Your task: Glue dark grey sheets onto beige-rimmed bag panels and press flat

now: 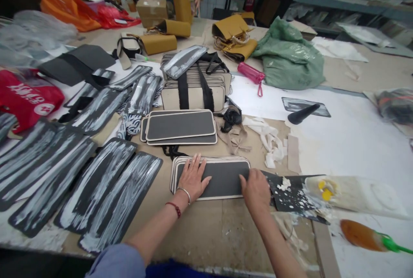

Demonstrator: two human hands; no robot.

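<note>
In the head view, pressing the left hand (192,180), open and flat, on the near stack of gray boards (222,179), in the middle. Bending the right hand (257,189) at its right end, hiding whether gripping or just touching. Seeing streaky boards (124,198) at left.

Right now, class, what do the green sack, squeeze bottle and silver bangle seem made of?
Green sack: thin, perhaps woven plastic, softly shiny and crumpled.
Squeeze bottle: likely smooth plastic, as it looks translucent.
Silver bangle: probably polished metal; it glints.
</note>
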